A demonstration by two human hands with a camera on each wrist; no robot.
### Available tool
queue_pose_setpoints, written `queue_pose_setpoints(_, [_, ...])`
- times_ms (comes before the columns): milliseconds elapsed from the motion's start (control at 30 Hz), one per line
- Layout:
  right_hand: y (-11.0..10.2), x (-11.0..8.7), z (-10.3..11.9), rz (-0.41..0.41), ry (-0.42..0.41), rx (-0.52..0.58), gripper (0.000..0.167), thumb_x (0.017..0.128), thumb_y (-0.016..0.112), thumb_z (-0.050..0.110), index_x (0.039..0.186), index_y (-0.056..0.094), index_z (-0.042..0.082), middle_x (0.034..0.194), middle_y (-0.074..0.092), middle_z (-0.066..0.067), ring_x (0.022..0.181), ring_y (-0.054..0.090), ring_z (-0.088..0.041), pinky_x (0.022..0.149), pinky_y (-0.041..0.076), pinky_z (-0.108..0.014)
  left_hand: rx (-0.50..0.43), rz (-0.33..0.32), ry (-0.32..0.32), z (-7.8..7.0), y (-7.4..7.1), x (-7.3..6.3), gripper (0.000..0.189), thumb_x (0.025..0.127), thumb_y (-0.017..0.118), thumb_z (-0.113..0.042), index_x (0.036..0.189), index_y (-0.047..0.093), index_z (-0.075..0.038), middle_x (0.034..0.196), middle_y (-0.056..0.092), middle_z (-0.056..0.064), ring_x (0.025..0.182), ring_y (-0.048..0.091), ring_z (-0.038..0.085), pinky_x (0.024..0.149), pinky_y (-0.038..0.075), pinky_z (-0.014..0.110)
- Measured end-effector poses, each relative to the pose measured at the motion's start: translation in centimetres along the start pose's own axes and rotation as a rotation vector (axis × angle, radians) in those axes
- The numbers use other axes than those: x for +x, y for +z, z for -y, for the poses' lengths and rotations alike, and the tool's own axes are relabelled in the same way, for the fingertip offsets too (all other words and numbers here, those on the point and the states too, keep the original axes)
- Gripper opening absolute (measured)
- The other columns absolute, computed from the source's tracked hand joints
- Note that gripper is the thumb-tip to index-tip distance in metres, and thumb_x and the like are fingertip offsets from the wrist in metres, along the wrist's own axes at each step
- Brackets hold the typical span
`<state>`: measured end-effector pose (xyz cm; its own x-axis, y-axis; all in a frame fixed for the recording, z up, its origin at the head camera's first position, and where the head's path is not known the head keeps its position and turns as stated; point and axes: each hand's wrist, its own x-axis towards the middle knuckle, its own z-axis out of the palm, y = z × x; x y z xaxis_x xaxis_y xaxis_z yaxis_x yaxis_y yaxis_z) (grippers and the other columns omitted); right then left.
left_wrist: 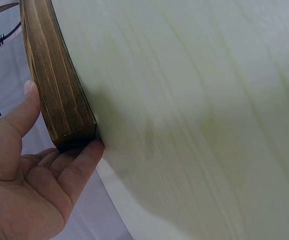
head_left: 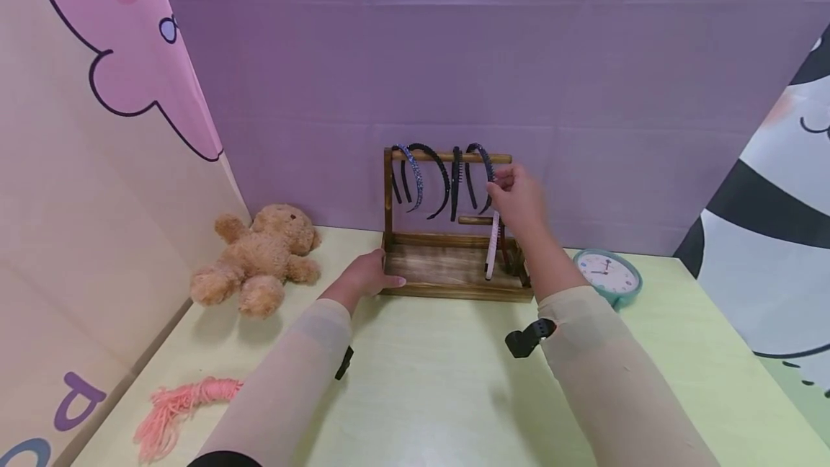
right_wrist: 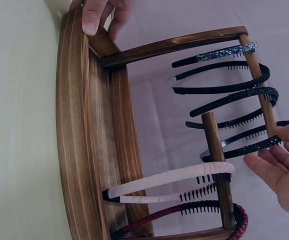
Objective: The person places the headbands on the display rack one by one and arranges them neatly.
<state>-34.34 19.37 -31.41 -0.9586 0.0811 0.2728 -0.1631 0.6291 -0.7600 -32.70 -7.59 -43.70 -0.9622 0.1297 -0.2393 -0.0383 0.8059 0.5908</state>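
Observation:
A wooden headband rack (head_left: 454, 294) stands on the table. My left hand (head_left: 368, 274) grips the left end of its tray; in the left wrist view the thumb lies along the wooden rim (left_wrist: 59, 75), with fingers at the end corner. At the upper bar's right end, my right hand (head_left: 520, 200) pinches a dark sparkly headband (right_wrist: 257, 148) between thumb and fingers. Along that bar hang a blue glittery headband (head_left: 417, 171) and black headbands (head_left: 446, 182). A pale pink headband (right_wrist: 169, 179) and a dark red headband (right_wrist: 152, 216) hang on the lower bar.
A brown teddy bear (head_left: 262, 258) lies left of the rack. Nearer, pink yarn (head_left: 188, 406) rests beside my left forearm. A teal-rimmed clock (head_left: 607, 274) lies to the right, close to my right forearm. Behind the rack hangs a purple backdrop (head_left: 493, 63).

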Motion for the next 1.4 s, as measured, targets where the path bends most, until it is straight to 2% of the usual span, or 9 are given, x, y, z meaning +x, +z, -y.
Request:
queue_pose_setpoints(200, [-0.2, -0.5, -0.4, 0.012, -0.017, -0.068, 0.035, 0.100, 0.058, 0.026, 0.126, 0.051, 0.004, 0.114, 0.062, -0.015, 0.102, 0.061, -0.030, 0.084, 0.052, -0.041, 0.003, 0.004, 0.002, -0.1, 0.0, 0.1, 0.091, 0.088, 0.071, -0.045, 0.155, 0.026, -0.005, 0.156, 0.037, 0.014, 0.143, 0.036, 0.030, 0.117, 0.032, 0.045])
queue_pose_setpoints(400, [-1.0, -1.8, -1.1, 0.043, -0.041, -0.020, 0.036, 0.101, 0.057, 0.027, 0.126, 0.051, 0.003, 0.118, 0.058, -0.016, 0.109, 0.058, -0.032, 0.089, 0.051, -0.044, 0.033, -0.002, 0.019, 0.0, 0.1, 0.2, 0.091, 0.088, 0.071, -0.045, 0.155, 0.025, -0.005, 0.157, 0.036, 0.014, 0.144, 0.034, 0.030, 0.117, 0.031, 0.044])
queue_pose_setpoints(533, [-1.5, -3.3, -1.8, 0.058, -0.042, -0.004, 0.036, 0.101, 0.056, 0.029, 0.126, 0.051, 0.004, 0.117, 0.057, -0.015, 0.105, 0.058, -0.030, 0.087, 0.051, -0.042, 0.038, -0.001, 0.015, 0.0, 0.1, 0.4, 0.091, 0.089, 0.071, -0.044, 0.155, 0.024, -0.004, 0.157, 0.036, 0.015, 0.144, 0.034, 0.031, 0.117, 0.031, 0.044])
queue_pose_setpoints(800, [-2.2, -7.3, -3.0, 0.088, -0.046, 0.000, 0.038, 0.100, 0.058, 0.032, 0.124, 0.054, 0.003, 0.111, 0.059, -0.012, 0.098, 0.061, -0.025, 0.080, 0.059, -0.032, 0.015, 0.002, 0.012, 0.4, -0.2, 0.2, 0.091, 0.088, 0.071, -0.045, 0.155, 0.025, -0.005, 0.157, 0.036, 0.015, 0.144, 0.034, 0.031, 0.118, 0.030, 0.045])
queue_pose_setpoints(1000, [-2.6, -9.9, -3.9, 0.099, -0.037, -0.062, 0.040, 0.098, 0.058, 0.042, 0.121, 0.054, 0.009, 0.108, 0.062, -0.009, 0.092, 0.066, -0.024, 0.079, 0.055, -0.038, 0.014, 0.004, 0.014, 0.6, -0.3, 0.2, 0.090, 0.089, 0.071, -0.044, 0.155, 0.025, -0.005, 0.156, 0.036, 0.016, 0.144, 0.034, 0.032, 0.117, 0.030, 0.046])
queue_pose_setpoints(1133, [-2.8, -11.0, -4.4, 0.131, -0.021, -0.122, 0.045, 0.097, 0.057, 0.048, 0.122, 0.054, 0.011, 0.110, 0.063, -0.008, 0.100, 0.063, -0.025, 0.083, 0.051, -0.042, 0.010, 0.006, 0.013, 0.7, -0.5, 0.2, 0.090, 0.089, 0.071, -0.045, 0.155, 0.025, -0.005, 0.156, 0.036, 0.016, 0.144, 0.034, 0.033, 0.117, 0.031, 0.047])
queue_pose_setpoints(1267, [-2.9, -12.0, -4.7, 0.173, -0.034, -0.174, 0.044, 0.098, 0.058, 0.044, 0.124, 0.054, 0.010, 0.113, 0.064, -0.008, 0.110, 0.060, -0.030, 0.084, 0.052, -0.045, -0.028, 0.003, 0.001, 1.1, -0.7, 0.4, 0.090, 0.088, 0.071, -0.045, 0.156, 0.025, -0.008, 0.156, 0.037, 0.015, 0.143, 0.035, 0.033, 0.116, 0.032, 0.048])
queue_pose_setpoints(1400, [-2.7, -12.9, -5.3, 0.223, -0.061, -0.224, 0.037, 0.097, 0.062, 0.038, 0.122, 0.056, 0.011, 0.111, 0.065, -0.005, 0.109, 0.062, -0.029, 0.084, 0.053, -0.045, -0.081, -0.001, -0.005, 1.4, -0.7, 0.5, 0.090, 0.088, 0.072, -0.045, 0.156, 0.026, -0.010, 0.156, 0.036, 0.014, 0.144, 0.034, 0.033, 0.116, 0.032, 0.049])
